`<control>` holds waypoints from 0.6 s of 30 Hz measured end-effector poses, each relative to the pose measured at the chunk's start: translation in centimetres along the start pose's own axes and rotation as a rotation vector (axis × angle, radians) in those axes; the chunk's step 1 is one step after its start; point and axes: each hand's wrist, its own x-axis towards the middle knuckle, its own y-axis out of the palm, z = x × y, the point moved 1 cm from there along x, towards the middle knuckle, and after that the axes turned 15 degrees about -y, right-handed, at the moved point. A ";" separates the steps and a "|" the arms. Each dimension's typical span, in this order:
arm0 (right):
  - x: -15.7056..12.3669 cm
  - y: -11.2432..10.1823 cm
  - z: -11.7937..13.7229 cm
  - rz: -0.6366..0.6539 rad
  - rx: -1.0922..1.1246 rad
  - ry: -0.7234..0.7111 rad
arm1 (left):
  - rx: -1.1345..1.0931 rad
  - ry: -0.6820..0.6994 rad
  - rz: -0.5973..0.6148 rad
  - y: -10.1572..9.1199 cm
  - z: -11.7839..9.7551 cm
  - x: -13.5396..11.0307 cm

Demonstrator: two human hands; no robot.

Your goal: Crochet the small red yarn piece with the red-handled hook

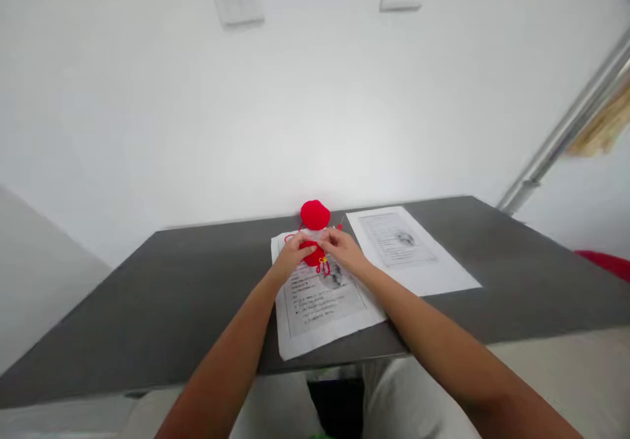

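My left hand (294, 255) is closed on a small red crocheted piece (313, 254), thumb on top of it. Red loops with a bit of yellow (323, 260) hang from the piece's lower edge. On the other side, my right hand (341, 247) pinches with thumb and forefinger at the piece's upper right edge; what lies between those fingertips is too small to make out. A pale, whitish thing (315, 234) shows between both hands. Just beyond sits a ball of red yarn (315, 214), a strand of it curling down at the left.
Under my hands lies a printed sheet (315, 314), with a second printed sheet (418, 255) to its right. A thin tool with a red end (340, 226) shows beyond my right hand. The dark table (207, 294) meets a white wall behind.
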 end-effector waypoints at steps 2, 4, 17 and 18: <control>-0.1 -0.1 0.1 -0.004 0.009 -0.006 | -0.002 0.003 0.003 0.1 0.1 0.0; -0.2 -0.1 0.2 -0.006 0.023 -0.004 | -0.010 0.002 0.007 0.2 0.1 -0.1; 0.0 -0.1 0.6 0.010 0.015 0.012 | -0.125 -0.064 0.036 0.3 0.3 -0.1; 0.0 -0.1 0.7 0.011 0.012 0.009 | -0.123 -0.065 0.031 0.3 0.3 -0.1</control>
